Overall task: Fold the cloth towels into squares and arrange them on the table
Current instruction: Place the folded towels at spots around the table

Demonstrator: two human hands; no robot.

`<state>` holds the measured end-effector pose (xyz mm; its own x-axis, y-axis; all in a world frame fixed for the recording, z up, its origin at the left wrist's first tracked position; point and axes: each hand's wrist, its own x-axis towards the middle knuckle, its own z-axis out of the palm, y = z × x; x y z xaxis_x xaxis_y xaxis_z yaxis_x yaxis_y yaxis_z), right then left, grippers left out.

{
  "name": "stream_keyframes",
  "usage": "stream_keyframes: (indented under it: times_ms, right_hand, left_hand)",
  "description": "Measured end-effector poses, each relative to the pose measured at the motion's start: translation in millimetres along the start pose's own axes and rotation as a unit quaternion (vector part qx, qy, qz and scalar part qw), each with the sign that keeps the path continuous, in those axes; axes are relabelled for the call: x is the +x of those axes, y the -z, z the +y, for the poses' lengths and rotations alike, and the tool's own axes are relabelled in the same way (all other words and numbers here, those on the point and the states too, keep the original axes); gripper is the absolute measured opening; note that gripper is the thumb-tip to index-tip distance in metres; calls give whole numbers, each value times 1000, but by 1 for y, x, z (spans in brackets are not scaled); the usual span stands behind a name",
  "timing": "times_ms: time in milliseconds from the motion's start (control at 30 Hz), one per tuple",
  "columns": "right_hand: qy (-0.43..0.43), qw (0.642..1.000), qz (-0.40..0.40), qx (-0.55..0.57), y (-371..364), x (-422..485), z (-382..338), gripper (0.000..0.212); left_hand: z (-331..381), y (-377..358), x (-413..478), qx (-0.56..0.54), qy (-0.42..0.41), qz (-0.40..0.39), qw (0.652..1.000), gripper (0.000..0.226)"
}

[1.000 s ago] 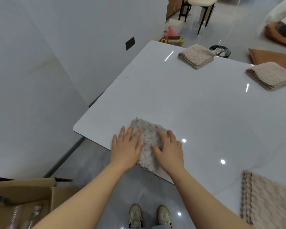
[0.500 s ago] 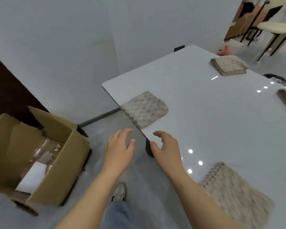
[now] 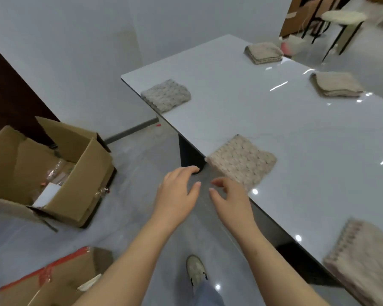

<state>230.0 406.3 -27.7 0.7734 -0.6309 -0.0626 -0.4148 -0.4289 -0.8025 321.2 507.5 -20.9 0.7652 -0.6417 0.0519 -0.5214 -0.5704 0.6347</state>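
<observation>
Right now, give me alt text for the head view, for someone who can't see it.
Both bare hands, left hand and right hand, hover empty and open over the floor beside a white table. Five folded towels lie apart on the table, the nearest complete one at its edge. Open cardboard boxes sit on the floor to the left.

both hands, the left hand (image 3: pixel 177 195) and right hand (image 3: pixel 231 199), hang empty with fingers spread over bare floor (image 3: pixel 142 173) beside the table (image 3: pixel 263 120), nothing between them. the table's middle lies bare; five folded towels sit along its edges, the nearest towel (image 3: pixel 241 162) just ahead of the right hand. an open cardboard box (image 3: pixel 53 173) blocks the left, a taped box (image 3: pixel 53 279) below it.
</observation>
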Motion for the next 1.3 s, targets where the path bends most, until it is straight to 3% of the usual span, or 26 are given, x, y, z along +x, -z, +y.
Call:
stream_keyframes:
  times_ms: [233, 500, 800, 1300]
  right_hand:
    - [-52, 999, 12, -2, 43, -92, 49, 24]
    - [-20, 999, 46, 16, 140, -133, 115, 25]
    - [17, 998, -62, -27, 268, -171, 220, 24]
    - [60, 984, -157, -55, 339, -188, 274, 27]
  left_hand:
    - [41, -41, -89, -6, -9, -26, 1000, 36]
    - [135, -107, -128, -6, -16, -29, 999, 35]
    - [259, -230, -199, -12, 89, 5, 996, 32]
    - [343, -277, -239, -8, 153, 28, 988, 36]
